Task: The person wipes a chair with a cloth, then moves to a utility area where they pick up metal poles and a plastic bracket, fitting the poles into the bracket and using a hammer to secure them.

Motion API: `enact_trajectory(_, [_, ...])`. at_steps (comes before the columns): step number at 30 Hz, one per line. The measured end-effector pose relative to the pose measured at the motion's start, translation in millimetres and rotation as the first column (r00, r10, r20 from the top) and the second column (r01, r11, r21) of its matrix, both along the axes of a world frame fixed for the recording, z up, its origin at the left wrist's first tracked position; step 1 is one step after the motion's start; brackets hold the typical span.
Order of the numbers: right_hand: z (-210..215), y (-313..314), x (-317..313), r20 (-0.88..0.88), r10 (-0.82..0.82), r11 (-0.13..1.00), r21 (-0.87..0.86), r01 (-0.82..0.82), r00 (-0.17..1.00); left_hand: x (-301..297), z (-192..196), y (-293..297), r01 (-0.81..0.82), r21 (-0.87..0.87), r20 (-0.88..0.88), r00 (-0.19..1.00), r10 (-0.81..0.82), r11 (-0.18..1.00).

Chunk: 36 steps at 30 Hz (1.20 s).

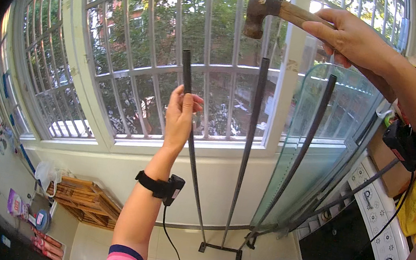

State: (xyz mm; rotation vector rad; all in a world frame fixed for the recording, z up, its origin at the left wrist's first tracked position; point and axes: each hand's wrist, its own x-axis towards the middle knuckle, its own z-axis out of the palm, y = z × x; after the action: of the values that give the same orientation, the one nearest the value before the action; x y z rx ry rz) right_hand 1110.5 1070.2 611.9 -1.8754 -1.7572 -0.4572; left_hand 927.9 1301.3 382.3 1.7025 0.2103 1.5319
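Note:
My left hand is closed round a dark metal pole a little below its top end. That pole leans slightly left and rises from a low dark base on the floor. Two similar uprights, a middle pole and a right pole, stand beside it with free top ends. Raised at the upper right, my right hand grips the wooden handle of a hammer. The hammer's worn metal head is above the pole tops, apart from them.
A barred window fills the wall ahead. A glass panel leans behind the right pole. At the right stand a white drawer cabinet and a slanting dark rod. Folded wooden slats rest at the left. Cables hang from both forearms.

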Motion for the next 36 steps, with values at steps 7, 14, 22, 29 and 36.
enact_trajectory(7, [-6.8,-39.6,50.4,-0.136,0.033,0.997,0.074,-0.023,0.990,-0.7,18.9,-10.6,-0.219,0.172,0.141,0.971,0.196,0.960])
enact_trajectory(14, [-25.7,-81.9,89.4,-0.223,-0.087,0.992,0.074,0.106,0.971,-0.2,72.6,-28.7,-0.602,0.536,0.186,0.768,0.613,0.592])
enact_trajectory(22, [-43.2,-101.9,106.1,-0.275,-0.134,0.989,0.024,0.146,0.952,2.5,86.5,-23.6,-0.521,0.621,0.026,0.761,0.649,0.586])
enact_trajectory(29, [-36.5,-106.4,110.4,-0.252,-0.119,0.991,0.035,0.132,0.960,14.7,95.0,-31.9,-0.585,0.753,0.221,0.656,0.721,0.301])
enact_trajectory(36, [-37.5,-112.4,108.5,-0.203,-0.126,0.992,-0.015,0.126,0.971,47.1,114.9,-63.7,-0.372,0.921,0.181,0.666,0.723,0.113])
